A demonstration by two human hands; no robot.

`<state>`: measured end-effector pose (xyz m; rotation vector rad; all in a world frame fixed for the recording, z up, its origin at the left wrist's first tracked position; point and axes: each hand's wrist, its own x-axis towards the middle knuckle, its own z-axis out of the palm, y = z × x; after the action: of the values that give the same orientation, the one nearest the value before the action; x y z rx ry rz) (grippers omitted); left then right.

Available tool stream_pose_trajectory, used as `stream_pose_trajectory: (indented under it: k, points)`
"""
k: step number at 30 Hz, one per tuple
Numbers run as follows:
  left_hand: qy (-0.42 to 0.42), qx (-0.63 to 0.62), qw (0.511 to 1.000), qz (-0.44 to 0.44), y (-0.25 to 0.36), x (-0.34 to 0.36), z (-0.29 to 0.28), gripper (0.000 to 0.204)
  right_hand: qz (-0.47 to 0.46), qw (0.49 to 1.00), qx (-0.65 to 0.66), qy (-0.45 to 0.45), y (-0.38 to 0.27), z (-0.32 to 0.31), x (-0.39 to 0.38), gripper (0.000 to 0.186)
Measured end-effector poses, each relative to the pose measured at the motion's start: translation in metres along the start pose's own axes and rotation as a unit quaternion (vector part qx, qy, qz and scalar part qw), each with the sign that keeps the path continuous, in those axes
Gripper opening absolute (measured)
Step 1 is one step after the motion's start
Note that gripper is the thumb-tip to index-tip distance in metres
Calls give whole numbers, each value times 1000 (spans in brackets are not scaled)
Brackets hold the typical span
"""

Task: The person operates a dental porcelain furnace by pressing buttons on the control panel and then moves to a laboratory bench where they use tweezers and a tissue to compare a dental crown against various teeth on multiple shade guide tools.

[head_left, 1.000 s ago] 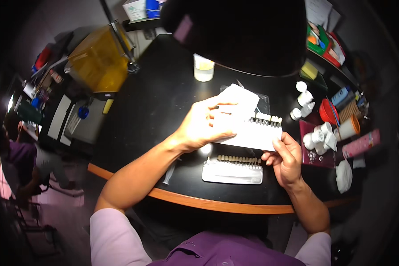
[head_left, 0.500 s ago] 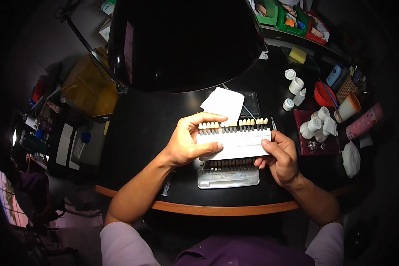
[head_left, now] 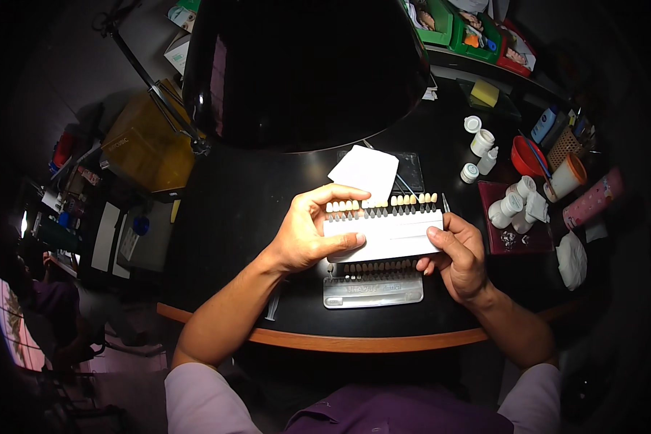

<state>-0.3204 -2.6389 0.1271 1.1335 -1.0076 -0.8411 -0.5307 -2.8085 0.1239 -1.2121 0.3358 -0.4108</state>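
Between both hands I hold a white dental shade guide [head_left: 390, 237], a long bar with a row of tooth-shaped tabs along its upper edge. My left hand [head_left: 309, 226] grips its left end, thumb on the front and index finger stretched behind the tabs near the middle. At the right end, my right hand [head_left: 456, 253] clasps it with the thumb on the front and fingers underneath. Below it on the table lies a second shade guide [head_left: 373, 295], silver-grey, its tabs partly shadowed. Just beyond the held guide rests a white paper pad [head_left: 365, 170].
A black lamp shade [head_left: 304, 72] looms over the far side. To the right stand white jars [head_left: 510, 206] on a dark red tray [head_left: 493, 242], a red bowl [head_left: 526, 155] and a crumpled white tissue [head_left: 571, 262]. An amber box [head_left: 145, 155] sits left; a wooden edge [head_left: 369, 343] borders the table.
Both hands keep the same hold on the white shade guide. Only a slight shift of the whole view shows.
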Motion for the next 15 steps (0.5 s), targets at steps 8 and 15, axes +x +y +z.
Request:
stream_pose_trajectory:
  k: [8,15]
  points:
    - [9,-2,1000,-15,7,-1,4,63,-10,1000,-17,1,1,2,-2,21]
    - [-35,68,997,2,2,0,-5,66,-12,999,-31,-11,-1,3,-3,19]
